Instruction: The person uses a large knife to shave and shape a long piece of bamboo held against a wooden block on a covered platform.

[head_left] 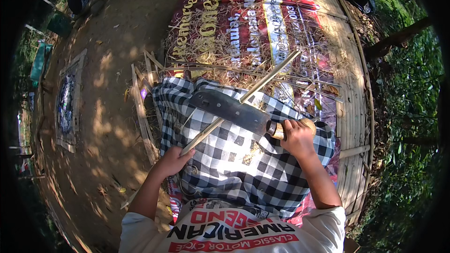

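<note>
My right hand [298, 138] is closed round the wooden handle of a broad, dark-bladed machete [229, 111]. The blade points left and lies across a pale bamboo strip [268, 80], hiding part of its middle. The strip slants from lower left to upper right over my lap. My left hand [175, 159] grips its lower end. A black-and-white checked cloth [234, 171] covers my legs, with a few shavings [253, 153] on it.
Ahead lies a dark red printed banner [197, 28] strewn with shavings and thin strips [300, 80], on a bamboo platform [349, 107]. More bamboo pieces [140, 112] lean at the platform's left edge. Bare dirt ground [103, 112] stretches left; green plants [408, 168] grow right.
</note>
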